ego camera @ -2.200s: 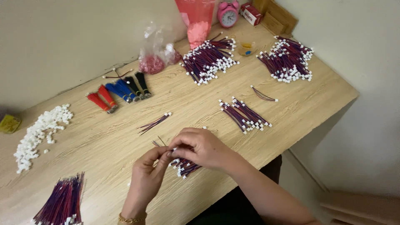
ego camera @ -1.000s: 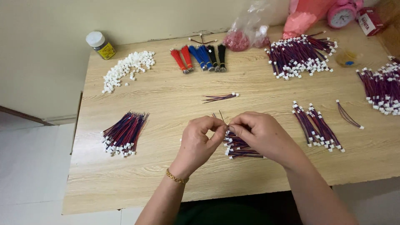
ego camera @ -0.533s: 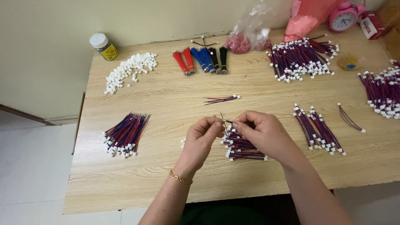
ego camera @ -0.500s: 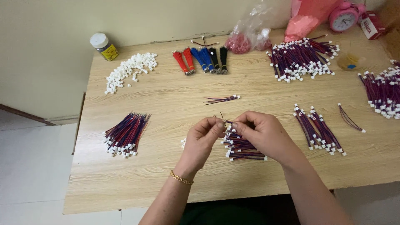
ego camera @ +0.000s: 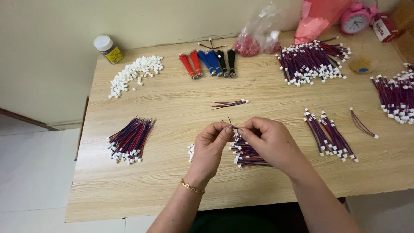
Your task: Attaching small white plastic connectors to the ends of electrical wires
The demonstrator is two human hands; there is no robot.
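My left hand and my right hand meet above the front middle of the wooden table. Between their fingertips they pinch a thin wire lead, its bare ends sticking up. Under my right hand lies a small bundle of red-and-blue wires with white connectors. A few loose white connectors lie just left of my left wrist. A gold bracelet sits on my left wrist.
Wire bundles lie at the left, right, back right and far right. A short wire set lies mid-table. White connector pile, jar, coloured tassels, plastic bags, pink clock stand at the back.
The view swung left early on, then held. My hands stay together at the same spot, with small finger movements on the wire.
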